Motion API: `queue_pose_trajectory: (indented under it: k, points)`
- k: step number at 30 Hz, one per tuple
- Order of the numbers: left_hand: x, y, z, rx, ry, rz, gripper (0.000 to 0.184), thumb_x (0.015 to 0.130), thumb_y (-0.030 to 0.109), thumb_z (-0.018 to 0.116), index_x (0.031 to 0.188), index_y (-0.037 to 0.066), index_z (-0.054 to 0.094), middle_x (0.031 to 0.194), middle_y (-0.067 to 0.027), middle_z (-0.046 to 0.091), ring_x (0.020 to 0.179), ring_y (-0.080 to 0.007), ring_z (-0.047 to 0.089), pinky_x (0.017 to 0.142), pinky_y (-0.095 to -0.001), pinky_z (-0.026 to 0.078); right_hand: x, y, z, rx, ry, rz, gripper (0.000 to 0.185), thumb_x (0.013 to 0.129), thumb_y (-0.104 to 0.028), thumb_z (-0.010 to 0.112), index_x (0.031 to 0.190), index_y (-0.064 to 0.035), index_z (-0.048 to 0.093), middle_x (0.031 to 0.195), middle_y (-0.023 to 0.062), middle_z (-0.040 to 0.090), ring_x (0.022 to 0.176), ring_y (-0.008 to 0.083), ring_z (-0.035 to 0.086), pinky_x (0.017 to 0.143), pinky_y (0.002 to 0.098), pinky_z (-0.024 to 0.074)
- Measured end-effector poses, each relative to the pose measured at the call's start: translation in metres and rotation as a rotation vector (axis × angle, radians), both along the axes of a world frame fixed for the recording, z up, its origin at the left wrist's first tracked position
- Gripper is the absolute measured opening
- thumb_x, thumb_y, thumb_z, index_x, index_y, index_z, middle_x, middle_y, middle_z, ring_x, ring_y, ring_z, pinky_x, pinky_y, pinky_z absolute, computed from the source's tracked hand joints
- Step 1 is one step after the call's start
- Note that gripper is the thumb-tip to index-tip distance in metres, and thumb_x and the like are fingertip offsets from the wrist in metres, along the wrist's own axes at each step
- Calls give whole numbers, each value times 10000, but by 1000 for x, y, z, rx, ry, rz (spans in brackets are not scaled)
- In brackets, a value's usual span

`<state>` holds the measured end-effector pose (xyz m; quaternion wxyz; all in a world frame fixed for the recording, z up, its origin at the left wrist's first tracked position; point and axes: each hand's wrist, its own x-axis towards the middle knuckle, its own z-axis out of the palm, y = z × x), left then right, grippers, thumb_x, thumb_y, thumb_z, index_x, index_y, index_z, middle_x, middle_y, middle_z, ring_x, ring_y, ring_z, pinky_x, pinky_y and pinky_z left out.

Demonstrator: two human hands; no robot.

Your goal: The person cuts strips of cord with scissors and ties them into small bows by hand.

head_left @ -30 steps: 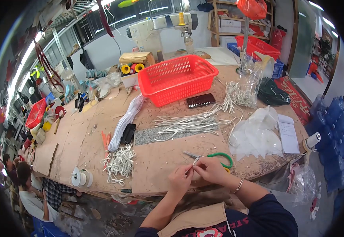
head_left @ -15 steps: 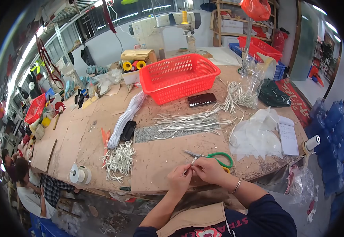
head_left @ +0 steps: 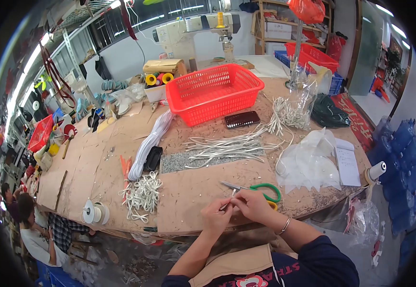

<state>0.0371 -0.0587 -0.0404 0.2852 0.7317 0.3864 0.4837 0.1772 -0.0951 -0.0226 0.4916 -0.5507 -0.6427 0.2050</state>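
My left hand and my right hand meet at the front edge of the table, fingertips pinched together. A small whitish bit, perhaps the end of a cord, shows between them; the rest of it is hidden by the fingers. Just beyond my right hand lie scissors with a green and a yellow handle, partly covered by the hand. Farther in, loose white cords lie across a grey speckled slab. To the left is a heap of looped white cords.
A red plastic basket stands behind the cords, with a dark shiny case before it. A white cord hank lies left, a spool at the front left edge. Plastic sheets and a notepad are right.
The view has shifted very slightly. Both hands stay pinched together at the same place, with only a small finger movement; the things on the table have not moved.
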Motion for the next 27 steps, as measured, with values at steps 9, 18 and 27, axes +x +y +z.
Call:
queue_pose_trajectory:
  k: [9,18,27]
  points:
    - [-10,13,3,-396,-100,-374,122,767,-42,593,887,-35,608,781,-75,635,718,-115,622,630,-208,506,32,15,8,-555,564,309,145,747,-142,661,769,-16,593,681,16,577,608,90,534,562,213,437]
    - [-2,9,12,-815,-479,-447,100,827,38,551,915,-2,577,725,-35,586,571,-82,545,498,-183,437,17,18,1,-284,371,69,154,832,-174,575,843,-21,562,661,-7,542,598,62,507,535,203,420]
    - [0,12,0,-878,-671,-458,249,813,20,564,1054,12,505,810,-39,569,606,-67,521,543,-187,427,14,8,3,-384,608,199,134,852,-157,552,855,-26,578,646,-25,531,564,35,483,490,175,388]
